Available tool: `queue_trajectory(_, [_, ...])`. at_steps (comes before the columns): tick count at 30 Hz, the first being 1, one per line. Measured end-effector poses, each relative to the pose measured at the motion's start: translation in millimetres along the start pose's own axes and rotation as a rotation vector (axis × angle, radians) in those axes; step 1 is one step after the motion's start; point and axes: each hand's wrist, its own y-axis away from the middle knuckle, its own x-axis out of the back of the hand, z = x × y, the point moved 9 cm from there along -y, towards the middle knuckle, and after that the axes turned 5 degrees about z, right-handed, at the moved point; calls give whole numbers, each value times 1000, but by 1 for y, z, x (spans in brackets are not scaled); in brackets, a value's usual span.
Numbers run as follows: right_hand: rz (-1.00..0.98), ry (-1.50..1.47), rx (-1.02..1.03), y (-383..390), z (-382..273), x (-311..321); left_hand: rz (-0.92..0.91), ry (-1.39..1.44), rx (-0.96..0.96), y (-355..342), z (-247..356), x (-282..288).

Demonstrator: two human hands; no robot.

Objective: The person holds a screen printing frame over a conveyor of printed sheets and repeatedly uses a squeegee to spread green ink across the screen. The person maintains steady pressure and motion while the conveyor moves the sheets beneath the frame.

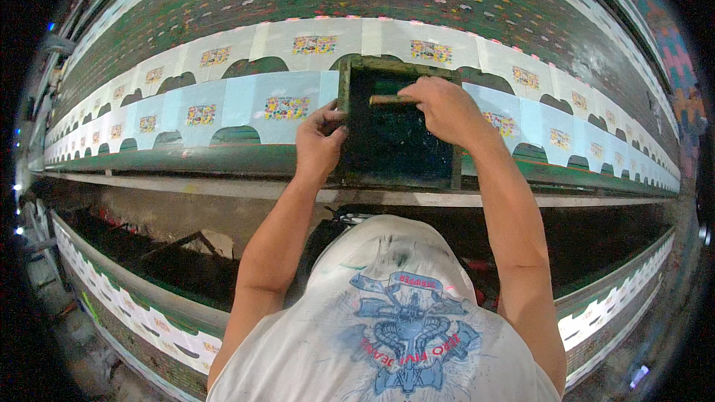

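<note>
A dark screen-printing frame (345,82) with a worn, greenish rim lies on the long table over the row of light blue cut fabric pieces (246,85). My left hand (320,138) grips the frame's left side, thumb and fingers bent around the rim. Over the dark mesh (395,152), my right hand (447,108) is closed on a squeegee with a wooden handle (387,100), held crosswise near the frame's far end. The squeegee's lower edge is too dark to make out. Printed colourful patches (287,109) show on the fabric pieces either side.
Beyond the blue row runs a row of white fabric pieces (268,41) with matching prints. The green table (246,150) carries rows of small colour marks farther off. A pale rail (186,187) edges its near side. Behind me another table (149,320) holds white printed pieces.
</note>
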Motion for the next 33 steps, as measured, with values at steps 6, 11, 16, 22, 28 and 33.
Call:
queue_trajectory(6, [88,5,-88,-15,17,-1,-26,47,-27,-7,-22,-1])
queue_trajectory(11, [31,62,-68,5,0,-20,-54,34,-34,-8,-19,1])
queue_trajectory(16, [37,48,-42,42,-39,-22,-77,28,-77,-8,-17,3])
queue_trajectory(22, [44,89,-33,83,-80,-31,-10,214,-146,9,-5,-5])
queue_trajectory(28, [47,2,-106,104,-91,-37,28,-61,-289,19,-2,-8])
queue_trajectory(33, [201,-43,-108,128,-78,-30,28,-152,-360,23,3,-7])
